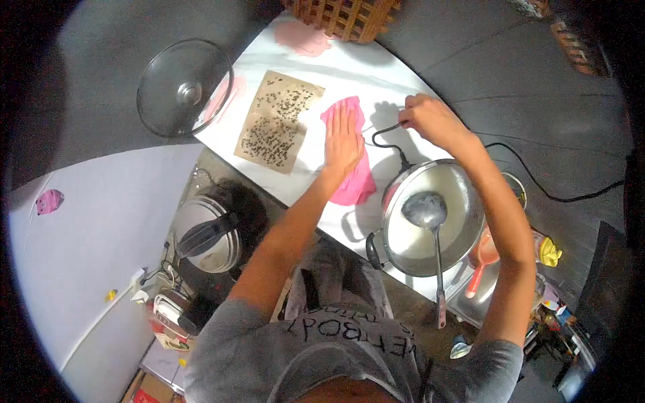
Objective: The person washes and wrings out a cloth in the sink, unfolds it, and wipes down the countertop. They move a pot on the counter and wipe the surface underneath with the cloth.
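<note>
My left hand [343,144] lies flat, fingers stretched, on a pink cloth [354,191] spread over the white marbled table [396,70]. In my right hand [430,119], raised over the table's right side, a black cord [385,134] is pinched; it runs down to a wide electric pan [443,252]. Inside the pan, which has a whitish coating or content, rests a metal ladle [425,210] with its handle over the rim. Left of the cloth is a brown sheet [259,127] scattered with small dark bits.
A glass lid [189,93] is at the upper left, a woven basket [346,17] at the far edge. A lidded pot [208,235] stands lower left. Beside the pan are an orange scoop [484,255] and a yellow-topped packet [549,250]. The cord [571,200] continues right.
</note>
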